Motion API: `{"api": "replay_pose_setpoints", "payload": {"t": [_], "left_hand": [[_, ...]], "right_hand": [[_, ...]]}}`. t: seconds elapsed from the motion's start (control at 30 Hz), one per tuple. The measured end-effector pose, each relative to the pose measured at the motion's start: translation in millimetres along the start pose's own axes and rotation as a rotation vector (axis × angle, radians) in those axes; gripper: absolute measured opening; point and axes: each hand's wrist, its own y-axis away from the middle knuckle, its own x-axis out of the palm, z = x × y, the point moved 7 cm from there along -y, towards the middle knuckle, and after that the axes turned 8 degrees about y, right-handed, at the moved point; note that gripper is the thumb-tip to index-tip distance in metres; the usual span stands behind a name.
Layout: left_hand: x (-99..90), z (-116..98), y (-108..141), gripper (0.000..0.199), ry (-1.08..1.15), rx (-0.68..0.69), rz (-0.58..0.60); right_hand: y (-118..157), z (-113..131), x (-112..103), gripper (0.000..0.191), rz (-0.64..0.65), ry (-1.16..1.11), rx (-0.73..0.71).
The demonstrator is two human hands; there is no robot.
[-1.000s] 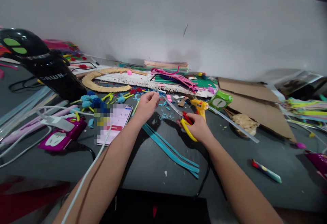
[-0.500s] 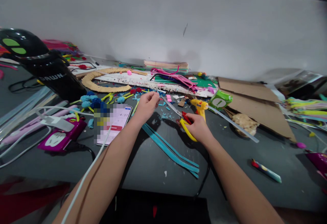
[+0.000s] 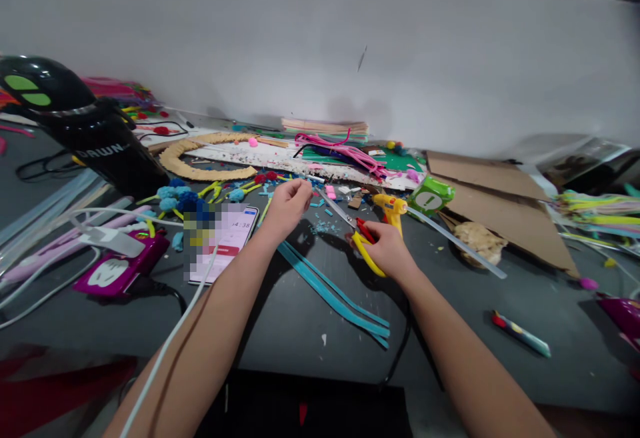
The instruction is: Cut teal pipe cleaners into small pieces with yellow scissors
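Scissors (image 3: 344,215) with red and yellow handles are in my right hand (image 3: 390,249), whose fingers wrap the handles. The blades point up and left, their tips close to my left hand (image 3: 290,203). My left fingers are pinched together; whatever is between them is too small or hidden to name. Light blue pipe cleaners (image 3: 330,291) lie on the table, running from beside my left wrist toward the front right. Small blue clippings (image 3: 325,227) are scattered on the table below the blades.
A yellow glue gun (image 3: 392,205) with a clear glue stick is just beyond my right hand. A phone (image 3: 220,251) lies beside my left forearm, a white cable crossing it. A black bottle (image 3: 100,138) stands left; cardboard (image 3: 500,218) lies right.
Both hands and the scissors have stayed almost in place. The number on the phone screen has gone from 4:37 to 4:38.
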Motion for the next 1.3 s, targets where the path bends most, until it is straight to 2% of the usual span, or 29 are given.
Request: {"api": "replay_pose_setpoints", "payload": {"t": [0.3, 0.5, 1.13, 1.3], "left_hand": [[0.1, 1.1, 0.0, 0.037, 0.02, -0.006, -0.001], [1.2, -1.7, 0.9, 0.038, 0.007, 0.011, 0.011], [2.9, -2.4, 0.3, 0.032, 0.042, 0.012, 0.037], [2.4, -0.1, -0.6, 0.032, 0.067, 0.025, 0.031]], "right_hand": [[-0.2, 2.5, -2.4, 0.036, -0.003, 0.004, -0.003], [1.0, -0.1, -2.3, 0.04, -0.013, -0.104, 0.028], [-0.8, -3.1, 0.3, 0.039, 0.023, -0.065, 0.014], [1.0, 4.6, -1.5, 0.04, 0.059, -0.173, 0.046]]}}
